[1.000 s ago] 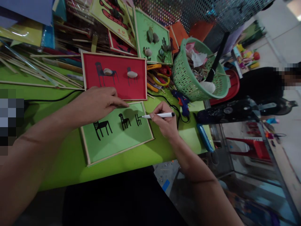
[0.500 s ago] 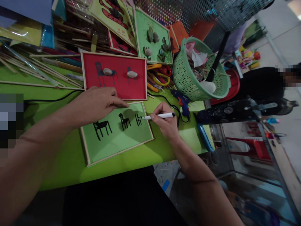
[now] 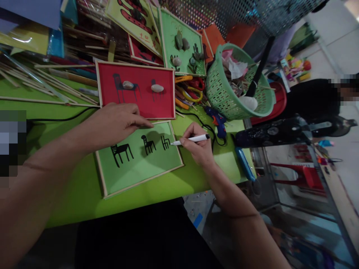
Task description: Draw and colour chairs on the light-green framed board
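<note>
A green framed board [image 3: 140, 168] lies on the green table, with three black chair drawings across it. My right hand [image 3: 198, 145] holds a white marker [image 3: 193, 139], its tip touching or just over the board at the smallest chair drawing [image 3: 165, 142]. My left hand [image 3: 123, 119] rests palm down across the board's upper left edge, index finger stretched out, holding nothing. Just above lies a red framed board [image 3: 140, 104] with two chair drawings and a pale stone on each.
Behind are a framed board with stones [image 3: 185, 30], scissors [image 3: 193, 93], a glue gun [image 3: 218, 121] and a green basket [image 3: 224, 93]. Thin sticks [image 3: 50, 84] lie at left, a blue case [image 3: 245, 164] at the right edge. A person in black [image 3: 311, 99] is at far right.
The marker tip has moved slightly down and right, and the smallest chair drawing has a longer line on its right side. My left hand has stayed in place.
</note>
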Tool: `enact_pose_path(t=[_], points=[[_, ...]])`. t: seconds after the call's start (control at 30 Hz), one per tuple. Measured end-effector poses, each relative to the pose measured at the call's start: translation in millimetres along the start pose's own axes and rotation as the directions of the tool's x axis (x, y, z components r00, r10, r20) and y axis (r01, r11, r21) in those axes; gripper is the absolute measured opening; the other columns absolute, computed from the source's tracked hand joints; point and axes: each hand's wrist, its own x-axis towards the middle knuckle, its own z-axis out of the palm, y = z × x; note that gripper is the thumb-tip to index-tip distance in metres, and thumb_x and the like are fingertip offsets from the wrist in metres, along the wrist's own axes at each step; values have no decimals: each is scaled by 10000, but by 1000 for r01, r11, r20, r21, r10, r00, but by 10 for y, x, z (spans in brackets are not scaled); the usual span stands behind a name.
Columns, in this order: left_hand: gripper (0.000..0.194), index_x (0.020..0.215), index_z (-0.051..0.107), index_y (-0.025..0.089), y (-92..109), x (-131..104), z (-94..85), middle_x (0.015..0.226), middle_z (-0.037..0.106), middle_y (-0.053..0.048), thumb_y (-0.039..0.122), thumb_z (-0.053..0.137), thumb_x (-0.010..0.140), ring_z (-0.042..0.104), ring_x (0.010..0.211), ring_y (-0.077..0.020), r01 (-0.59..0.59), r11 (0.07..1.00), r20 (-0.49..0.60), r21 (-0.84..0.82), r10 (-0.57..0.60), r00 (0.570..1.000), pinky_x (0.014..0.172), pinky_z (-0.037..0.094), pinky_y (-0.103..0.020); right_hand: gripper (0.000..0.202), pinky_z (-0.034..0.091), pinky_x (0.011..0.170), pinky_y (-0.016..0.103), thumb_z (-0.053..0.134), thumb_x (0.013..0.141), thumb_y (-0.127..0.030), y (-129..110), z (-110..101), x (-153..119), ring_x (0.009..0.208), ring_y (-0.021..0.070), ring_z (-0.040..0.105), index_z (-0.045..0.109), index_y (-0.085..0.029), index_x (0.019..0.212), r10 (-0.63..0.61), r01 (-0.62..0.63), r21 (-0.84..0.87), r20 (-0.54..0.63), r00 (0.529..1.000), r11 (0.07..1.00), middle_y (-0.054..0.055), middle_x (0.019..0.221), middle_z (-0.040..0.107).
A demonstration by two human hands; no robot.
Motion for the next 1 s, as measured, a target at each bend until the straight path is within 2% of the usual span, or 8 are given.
enact_pose_path(t=[0.6,0.83,1.0], points=[[459,1360,808,361,35,15,-24,1072,652,-51,147,520,1075,638,1016,-223,45,998,34,40,-46,998,869,417,-336,184,321,605,318,736,797,-251,9,-27,-22,621,124,451,578,-231,703,11,-10,-19,36,999,1000,-59,666,537],[443,1337,818,367,19,16,-17,1055,645,-46,161,542,1060,632,985,-216,30,999,19,29,-31,999,857,414,-333,189,327,605,314,735,794,-259,-5,-25,-27,624,127,451,577,-231,693,14,-14,-16,41,999,1000,-57,661,532],[484,1348,815,331,17,-2,-34,1050,655,-67,147,475,1056,618,970,-221,-18,1000,5,8,18,1000,826,404,-334,188,331,596,311,733,787,-257,-6,-21,-25,610,131,445,579,-238,681,7,-7,-6,43,999,1000,-53,657,534]])
